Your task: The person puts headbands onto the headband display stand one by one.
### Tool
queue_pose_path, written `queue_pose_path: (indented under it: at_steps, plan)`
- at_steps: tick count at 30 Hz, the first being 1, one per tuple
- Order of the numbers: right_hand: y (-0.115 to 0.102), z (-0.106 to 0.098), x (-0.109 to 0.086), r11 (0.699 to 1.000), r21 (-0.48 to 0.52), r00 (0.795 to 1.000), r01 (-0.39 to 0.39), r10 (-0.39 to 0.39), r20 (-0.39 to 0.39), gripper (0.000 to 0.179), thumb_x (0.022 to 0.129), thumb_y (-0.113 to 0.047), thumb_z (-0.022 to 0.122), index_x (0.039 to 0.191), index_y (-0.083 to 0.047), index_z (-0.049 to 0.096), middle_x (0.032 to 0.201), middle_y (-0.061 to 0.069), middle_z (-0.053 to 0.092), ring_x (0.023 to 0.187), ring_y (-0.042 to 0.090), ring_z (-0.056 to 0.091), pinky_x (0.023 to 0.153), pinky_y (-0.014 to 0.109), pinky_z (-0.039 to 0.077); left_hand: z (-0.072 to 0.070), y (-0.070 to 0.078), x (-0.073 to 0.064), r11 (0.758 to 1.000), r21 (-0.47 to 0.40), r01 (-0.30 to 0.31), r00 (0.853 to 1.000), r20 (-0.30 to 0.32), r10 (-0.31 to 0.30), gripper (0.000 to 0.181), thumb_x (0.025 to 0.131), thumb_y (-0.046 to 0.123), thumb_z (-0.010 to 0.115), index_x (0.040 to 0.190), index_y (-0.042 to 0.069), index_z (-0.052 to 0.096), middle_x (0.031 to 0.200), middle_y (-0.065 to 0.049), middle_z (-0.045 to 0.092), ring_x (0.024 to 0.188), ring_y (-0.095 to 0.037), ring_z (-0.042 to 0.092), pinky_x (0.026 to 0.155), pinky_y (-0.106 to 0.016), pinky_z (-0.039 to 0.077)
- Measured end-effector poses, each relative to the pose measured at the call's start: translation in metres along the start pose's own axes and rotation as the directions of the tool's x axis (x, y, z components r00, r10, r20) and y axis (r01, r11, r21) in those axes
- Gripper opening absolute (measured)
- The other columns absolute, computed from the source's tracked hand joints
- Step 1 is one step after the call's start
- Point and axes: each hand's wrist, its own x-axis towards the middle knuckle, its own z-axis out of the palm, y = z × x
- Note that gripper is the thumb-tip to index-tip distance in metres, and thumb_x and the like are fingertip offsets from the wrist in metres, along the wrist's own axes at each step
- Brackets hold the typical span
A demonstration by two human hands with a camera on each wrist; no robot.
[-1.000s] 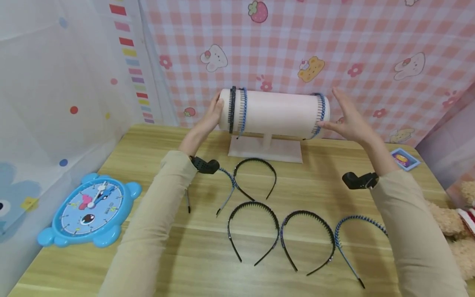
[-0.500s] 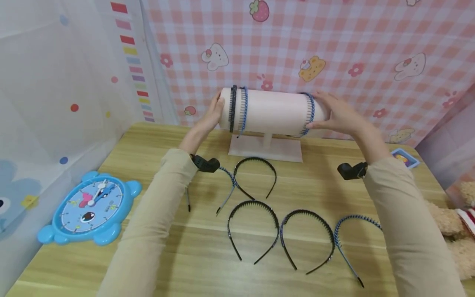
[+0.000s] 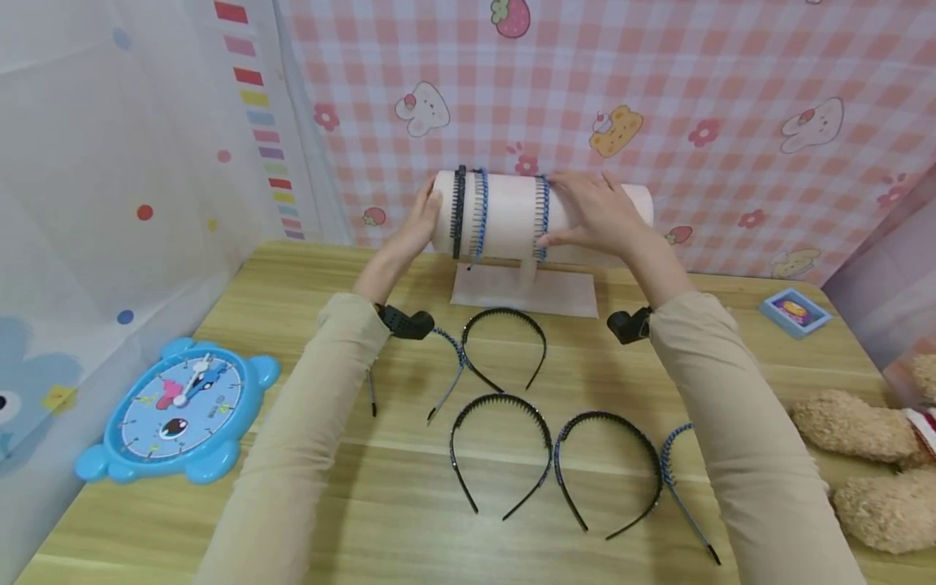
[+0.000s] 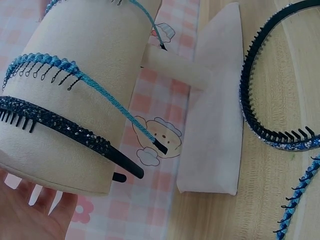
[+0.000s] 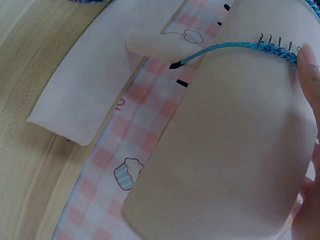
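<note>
A white padded roll on a stand (image 3: 504, 215) bears a black beaded headband (image 3: 458, 213) and a blue toothed headband (image 3: 481, 215) near its left end. My left hand (image 3: 418, 221) rests against that end, its fingers extended in the left wrist view. Around the middle of the roll sits another blue braided headband (image 3: 542, 218). My right hand (image 3: 603, 213) spreads over the roll just right of it, thumb in front and fingers over the top, touching the band. In the right wrist view, the thumb (image 5: 311, 75) lies straight at the band's teeth.
On the wooden table (image 3: 585, 366) lie several headbands, including black ones (image 3: 548, 443) and a blue one (image 3: 673, 467) partly under the right sleeve. A blue toy clock (image 3: 175, 410) is at left, with a small framed item (image 3: 793, 313) and plush legs (image 3: 855, 422) at right.
The right hand has moved left along the roll, and the blue headband has slid with it from the right end to the middle. My left hand has stayed at the left end.
</note>
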Motion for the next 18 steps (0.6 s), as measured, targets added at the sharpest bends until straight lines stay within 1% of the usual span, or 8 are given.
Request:
queue_pose_path:
  at_steps: [3, 7, 11, 15, 18]
  plan:
    - [-0.0016, -0.0002, 0.0031, 1.0, 0.009, 1.0, 0.009, -0.009, -0.004, 0.096, 0.07, -0.054, 0.071, 0.143, -0.009, 0.028, 0.144, 0.016, 0.036, 0.13, 0.037, 0.035, 0.112, 0.052, 0.018, 0.0003, 0.0009, -0.0007, 1.0, 0.0, -0.005, 1.0, -0.005, 0.005, 0.058, 0.098, 0.045, 0.015, 0.148, 0.021, -0.002, 0.155, -0.007, 0.0, 0.142, -0.027, 0.006, 0.115, -0.048, 0.014]
    - [-0.0019, -0.0002, 0.0043, 0.999, 0.034, 1.0, 0.001, -0.001, -0.002, 0.095, 0.069, -0.052, 0.073, 0.141, -0.008, 0.03, 0.138, 0.019, 0.043, 0.124, 0.038, 0.041, 0.105, 0.052, 0.032, 0.0021, 0.0016, -0.0022, 1.0, 0.017, -0.003, 1.0, -0.006, 0.003, 0.059, 0.098, 0.047, 0.016, 0.148, 0.02, -0.002, 0.155, -0.006, -0.001, 0.143, -0.025, 0.004, 0.116, -0.046, 0.01]
    - [-0.001, -0.0009, 0.005, 1.0, 0.028, 1.0, -0.001, 0.001, 0.016, 0.095, 0.069, -0.055, 0.072, 0.141, -0.009, 0.031, 0.136, 0.019, 0.044, 0.119, 0.038, 0.045, 0.098, 0.051, 0.04, 0.0053, 0.0019, -0.0033, 1.0, 0.016, 0.0, 1.0, -0.007, 0.0, 0.059, 0.098, 0.047, 0.016, 0.148, 0.02, -0.001, 0.155, -0.006, 0.0, 0.143, -0.025, 0.004, 0.117, -0.044, 0.009]
    - [-0.0024, -0.003, 0.0069, 1.0, 0.012, 0.999, 0.014, -0.014, 0.034, 0.094, 0.069, -0.058, 0.069, 0.14, -0.01, 0.031, 0.137, 0.017, 0.044, 0.111, 0.037, 0.05, 0.086, 0.048, 0.046, 0.0069, 0.0022, -0.0038, 1.0, 0.014, 0.013, 1.0, -0.009, -0.013, 0.058, 0.098, 0.047, 0.016, 0.148, 0.022, -0.001, 0.155, -0.005, 0.001, 0.143, -0.024, 0.005, 0.116, -0.045, 0.01]
    - [-0.0047, -0.0054, 0.0083, 1.0, -0.012, 0.999, 0.002, -0.001, 0.048, 0.092, 0.07, -0.059, 0.067, 0.14, -0.011, 0.031, 0.141, 0.016, 0.04, 0.112, 0.038, 0.05, 0.085, 0.048, 0.047, 0.007, 0.0019, -0.0034, 1.0, 0.014, 0.01, 1.0, -0.007, -0.01, 0.058, 0.098, 0.047, 0.017, 0.148, 0.022, -0.001, 0.155, -0.005, 0.001, 0.143, -0.025, 0.006, 0.116, -0.045, 0.01]
